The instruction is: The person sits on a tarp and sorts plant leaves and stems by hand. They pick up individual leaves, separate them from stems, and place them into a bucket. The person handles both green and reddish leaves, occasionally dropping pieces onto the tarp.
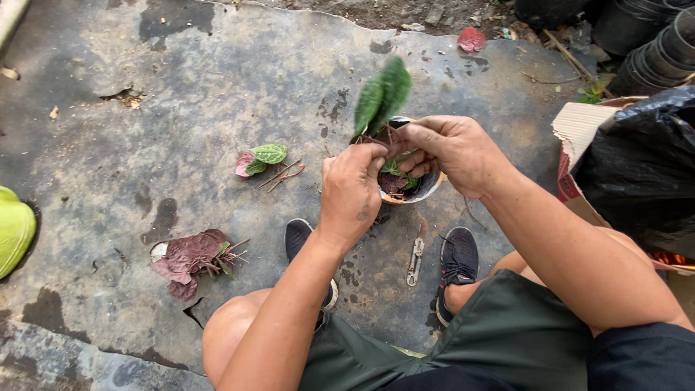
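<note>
My left hand (352, 192) and my right hand (443, 150) meet over a small round pot (427, 186) with an orange rim, held above the ground. Both hands pinch the thin stems of a cutting whose green leaves (382, 94) stick up, blurred. More small leaves lie inside the pot, partly hidden by my fingers. Which hand carries the pot I cannot tell.
A green and pink leaf cutting (260, 158) and a pile of reddish leaves (190, 261) lie on the dark sheet. Small snips (415, 255) rest between my shoes. Stacked black pots (655, 51) stand far right, beside a cardboard box with a black bag (641, 170). A green object (13, 228) sits at the left edge.
</note>
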Motion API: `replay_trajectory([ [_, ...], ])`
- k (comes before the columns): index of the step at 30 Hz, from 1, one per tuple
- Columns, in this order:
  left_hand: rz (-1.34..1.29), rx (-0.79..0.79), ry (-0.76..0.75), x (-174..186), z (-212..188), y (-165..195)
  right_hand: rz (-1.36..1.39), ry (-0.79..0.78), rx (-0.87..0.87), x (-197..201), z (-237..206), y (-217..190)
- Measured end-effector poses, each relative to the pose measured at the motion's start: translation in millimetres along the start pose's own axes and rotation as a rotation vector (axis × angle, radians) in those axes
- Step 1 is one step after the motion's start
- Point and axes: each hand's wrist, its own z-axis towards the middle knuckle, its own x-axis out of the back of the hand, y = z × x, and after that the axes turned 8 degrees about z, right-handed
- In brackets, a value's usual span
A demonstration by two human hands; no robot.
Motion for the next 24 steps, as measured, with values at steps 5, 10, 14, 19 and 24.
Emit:
replay_trajectory([
  [5, 0.034, -0.023, -0.03, 6, 2, 6, -0.107, -0.116, 0.147, 5, 2, 14],
  [10, 0.003, -0.024, -0.009, 5, 2, 8, -0.024, 0.034, 0.162, 0, 6, 25],
  [14, 0.019, -0.047, -0.016, 11, 4, 7, -0.072, -0.063, 0.19, 2, 7, 23],
  [19, -0.012, -0.044, -0.029, 11, 2, 9, 0.0, -0.114, 0.272, 1, 8, 32],
  [24, -0.241, 0.199, -0.062, -1, -1, 4, 0.088, 0.009, 0.322, -4, 10, 47],
])
